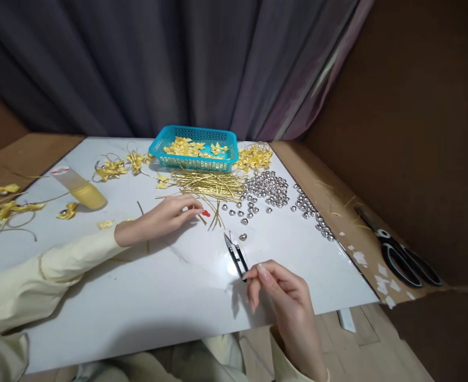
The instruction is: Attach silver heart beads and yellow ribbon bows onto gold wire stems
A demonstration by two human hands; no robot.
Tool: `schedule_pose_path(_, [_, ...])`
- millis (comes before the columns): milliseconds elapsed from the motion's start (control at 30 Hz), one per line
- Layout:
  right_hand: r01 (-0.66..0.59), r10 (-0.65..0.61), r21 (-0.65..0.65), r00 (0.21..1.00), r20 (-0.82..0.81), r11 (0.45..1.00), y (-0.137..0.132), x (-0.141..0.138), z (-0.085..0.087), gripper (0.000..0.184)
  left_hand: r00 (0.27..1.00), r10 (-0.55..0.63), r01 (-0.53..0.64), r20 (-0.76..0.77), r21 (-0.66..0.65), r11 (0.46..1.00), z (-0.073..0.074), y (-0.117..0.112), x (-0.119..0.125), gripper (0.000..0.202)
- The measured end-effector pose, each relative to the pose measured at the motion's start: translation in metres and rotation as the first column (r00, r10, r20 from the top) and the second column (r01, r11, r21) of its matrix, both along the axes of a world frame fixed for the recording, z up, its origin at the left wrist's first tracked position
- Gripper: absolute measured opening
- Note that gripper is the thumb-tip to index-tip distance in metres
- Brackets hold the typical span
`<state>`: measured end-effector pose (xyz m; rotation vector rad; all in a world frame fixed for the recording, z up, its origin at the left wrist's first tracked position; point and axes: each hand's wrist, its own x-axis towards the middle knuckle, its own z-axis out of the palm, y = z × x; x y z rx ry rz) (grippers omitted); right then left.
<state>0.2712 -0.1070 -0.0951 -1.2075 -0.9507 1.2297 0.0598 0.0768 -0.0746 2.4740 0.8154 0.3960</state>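
My left hand (pixel 172 215) reaches over the white tabletop, its thumb and fingertips drawn together beside a small red piece (pixel 206 213) and some loose gold cords (pixel 216 215). What lies between those fingertips, if anything, is hidden. Black-handled thread snips (pixel 236 257) lie with their blades apart and pointing away from me. Over their near end hovers my right hand (pixel 284 292), fingers loosely curled and apart, with nothing visible in them. Further back spreads a pile of gold cords (pixel 210 183). Beside it are many silver heart-shaped beads (pixel 268 188).
A blue basket (pixel 193 162) of yellow ribbon flowers stands at the back. Yellow bows with cords (pixel 110 168) and a tilted clear container with yellow contents (pixel 85 192) are on the left. Large black scissors (pixel 401 260) and paper scraps (pixel 381 281) lie right, on brown board.
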Motion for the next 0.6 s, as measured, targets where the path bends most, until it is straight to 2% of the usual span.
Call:
schedule_pose_path(67, [-0.044,0.044,-0.018,0.999,0.009,0.999,0.0,-0.003,0.001,0.029,0.99,-0.119,0.121,0.077,-0.026,0.992,0.005,-0.018,0.005,0.028])
schedule_pose_path(167, [-0.123,0.123,-0.032,0.992,-0.004,0.992,0.0,-0.007,0.003,0.028,0.919,-0.373,0.376,0.131,0.003,0.927,0.015,-0.045,0.016,0.031])
schedule_pose_path(233, [-0.164,0.163,-0.038,0.987,-0.008,0.986,0.001,-0.011,0.005,0.031,0.875,-0.466,0.47,0.135,0.0,0.883,0.019,-0.057,0.022,0.033])
schedule_pose_path(267, [-0.178,0.177,-0.04,0.984,-0.008,0.983,0.001,-0.012,0.006,0.032,0.869,-0.474,0.483,0.14,-0.037,0.875,0.019,-0.062,0.025,0.034])
schedule_pose_path(367, [-0.188,0.188,-0.033,0.982,-0.019,0.982,0.002,-0.018,0.008,0.034,0.903,-0.383,0.425,0.197,-0.27,0.864,0.015,-0.074,0.029,0.036])
schedule_pose_path(467, [-0.154,0.154,-0.011,0.988,-0.031,0.988,0.003,-0.025,0.011,0.034,0.914,-0.274,0.391,0.298,-0.477,0.787,0.007,-0.082,0.028,0.036])
schedule_pose_path(533, [-0.123,0.123,0.003,0.992,-0.026,0.992,0.003,-0.03,0.012,0.036,0.922,-0.21,0.362,0.324,-0.536,0.763,0.001,-0.086,0.025,0.035])
schedule_pose_path(600, [-0.093,0.094,0.008,0.995,-0.036,0.996,0.003,-0.033,0.01,0.035,0.935,-0.149,0.303,0.321,-0.511,0.804,-0.005,-0.09,0.021,0.035])
